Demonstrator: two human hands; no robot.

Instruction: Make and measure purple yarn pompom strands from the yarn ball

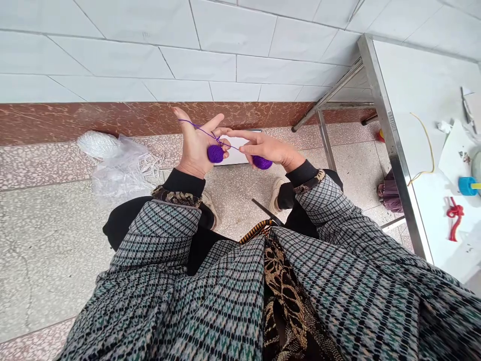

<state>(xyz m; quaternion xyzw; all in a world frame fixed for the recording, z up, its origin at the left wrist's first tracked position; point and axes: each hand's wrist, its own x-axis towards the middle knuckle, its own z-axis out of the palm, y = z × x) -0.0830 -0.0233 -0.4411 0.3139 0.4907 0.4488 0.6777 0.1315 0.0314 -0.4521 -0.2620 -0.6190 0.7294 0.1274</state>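
Where speckled terrazzo floor (48, 235) spreads left and between the shoes (277, 194), there's room to move, bounded by the tiled wall (225, 30) ahead and the metal-edged table (400, 145) at right. Left hand (197, 145), thumb and index spread wide, grips a round purple yarn ball (215, 154) with its lower fingers; right hand (270, 149), index extended, pinches the thin purple strand (230, 146) and keeps a second ball (262, 162) underneath. Bagged, glossy white yarn (98, 145) takes up floor at left, a flat white board (236, 159) lies beyond the hands, knotted red cord (454, 213) on the table.
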